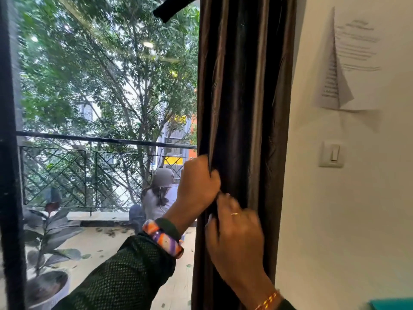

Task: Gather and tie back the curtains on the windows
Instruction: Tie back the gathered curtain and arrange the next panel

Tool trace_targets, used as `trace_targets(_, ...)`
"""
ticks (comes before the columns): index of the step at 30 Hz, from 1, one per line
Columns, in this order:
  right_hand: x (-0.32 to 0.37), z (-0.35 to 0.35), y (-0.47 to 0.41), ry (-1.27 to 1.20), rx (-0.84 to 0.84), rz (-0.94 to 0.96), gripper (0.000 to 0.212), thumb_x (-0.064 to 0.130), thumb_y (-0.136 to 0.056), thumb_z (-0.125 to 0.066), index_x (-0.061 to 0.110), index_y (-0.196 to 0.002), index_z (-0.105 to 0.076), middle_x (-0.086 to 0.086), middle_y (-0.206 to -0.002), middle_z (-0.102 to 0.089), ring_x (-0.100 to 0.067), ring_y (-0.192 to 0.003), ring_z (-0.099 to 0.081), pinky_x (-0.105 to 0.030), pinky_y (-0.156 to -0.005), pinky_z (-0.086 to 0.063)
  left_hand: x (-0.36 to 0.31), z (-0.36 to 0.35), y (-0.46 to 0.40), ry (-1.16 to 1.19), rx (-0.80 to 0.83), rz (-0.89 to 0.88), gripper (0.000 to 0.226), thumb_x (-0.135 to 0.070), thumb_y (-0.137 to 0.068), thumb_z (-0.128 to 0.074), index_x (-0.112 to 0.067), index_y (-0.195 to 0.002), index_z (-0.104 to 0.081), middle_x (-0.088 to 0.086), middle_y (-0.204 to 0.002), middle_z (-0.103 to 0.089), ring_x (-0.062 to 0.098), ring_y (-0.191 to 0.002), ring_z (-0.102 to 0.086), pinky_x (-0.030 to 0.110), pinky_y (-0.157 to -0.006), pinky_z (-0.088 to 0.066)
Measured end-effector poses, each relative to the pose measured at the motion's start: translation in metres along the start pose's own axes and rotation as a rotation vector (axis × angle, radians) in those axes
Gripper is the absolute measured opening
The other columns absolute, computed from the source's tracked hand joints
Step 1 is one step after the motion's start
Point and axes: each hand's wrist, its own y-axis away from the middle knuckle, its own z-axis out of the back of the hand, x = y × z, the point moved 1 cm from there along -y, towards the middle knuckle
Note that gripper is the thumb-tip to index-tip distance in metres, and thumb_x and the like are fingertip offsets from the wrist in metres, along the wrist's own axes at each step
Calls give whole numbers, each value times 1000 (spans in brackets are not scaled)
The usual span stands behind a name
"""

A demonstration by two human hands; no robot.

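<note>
Dark brown curtain [243, 108] hangs bunched in a narrow column between the window glass [100, 86] and the white wall [335, 209]. Left hand [197, 182] grips the curtain's left edge, fingers curled round a fold of the fabric, thumb side up. Right hand [234, 233] sits just below and to the right of the left hand, touching it; fingers are bent into the fabric and seem to pinch the folds, though motion blur hides the fingertips. Gold ring [235, 214] on a right-hand finger, thread bracelet [267, 299] on the right wrist. Left wrist wears a thick orange-purple bangle [163, 239] over a dark green mesh sleeve [125, 271]. Black strap [172, 10] pokes out from the curtain's left side, well above both hands. Right of the hands on the wall: a light switch [331, 154], and higher up a printed paper [350, 61] with one side folded over. Left of the hands, beyond the glass: balcony railing [89, 139], potted plant [48, 253], trees [107, 63], and a reflected person in a cap [162, 191].
</note>
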Motion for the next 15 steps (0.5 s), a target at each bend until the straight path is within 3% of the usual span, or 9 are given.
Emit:
trace_targets(2,-12,8,-16,-23,-288,69,40,16,-82,-50,8,-119,-62,-7,-120,-66,-21,-114,-59,-36,-83,-43,2,8,3,8,-5,-26,8,-2,-82,-52,3,-81,-59,25,-78,-63,37,-75,-59,25,-57,-29)
trace_targets(4,-23,19,-37,-122,-342,-26,49,15,-85,-50,8,-134,-47,-10,-138,-51,-23,-130,-45,-37,-95,-39,2,16,8,4,-11,-53,16,-2,-85,-52,2,-97,-61,23,-86,-65,35,-81,-61,24,-62,-34)
trace_targets(6,-26,24,-57,-362,-201,-235,68,18,-88,-58,10,-147,-25,-11,-146,-42,-24,-132,-43,-30,-103,-37,1,24,14,-5,-35,-81,39,-1,-87,-50,-5,-126,-52,20,-88,-66,33,-81,-62,26,-68,-40)
trace_targets(7,-26,25,-65,-468,-99,-316,77,19,-88,-61,11,-149,-16,-11,-145,-43,-24,-128,-47,-25,-99,-38,1,27,16,-21,-45,-93,56,-1,-88,-49,-13,-141,-36,16,-80,-64,30,-73,-61,29,-66,-42)
trace_targets(9,-28,23,-76,-558,5,-425,80,15,-87,-62,11,-150,-13,-14,-134,-53,-27,-115,-57,-27,-92,-44,2,34,22,-105,-78,-184,79,-1,-89,-46,-32,-145,1,0,-60,-49,16,-49,-47,28,-50,-36)
trace_targets(10,-29,19,-79,-589,22,-462,75,10,-86,-60,10,-149,-19,-17,-125,-59,-30,-109,-60,-31,-91,-48,3,37,24,-144,-94,-246,82,1,-89,-45,-38,-141,6,-4,-58,-42,10,-45,-40,25,-45,-29)
trace_targets(11,-29,16,-80,-613,47,-492,67,6,-85,-57,8,-146,-27,-19,-119,-62,-33,-106,-62,-35,-91,-50,5,41,26,-159,-99,-270,81,3,-89,-44,-38,-140,4,-3,-62,-41,9,-45,-40,24,-46,-27)
trace_targets(13,-24,7,-71,-600,143,-497,57,3,-85,-49,7,-140,-37,-21,-116,-63,-36,-107,-61,-43,-92,-51,8,47,27,-164,-56,-251,67,4,-89,-44,-26,-143,-19,12,-76,-52,25,-58,-53,26,-60,-40)
trace_targets(15,-15,0,-53,-564,238,-433,64,3,-85,-45,14,-145,-29,-21,-114,-63,-38,-105,-61,-47,-90,-51,3,51,30,-135,-31,-192,45,-2,-91,-48,-13,-135,-46,25,-95,-62,36,-86,-62,26,-79,-43)
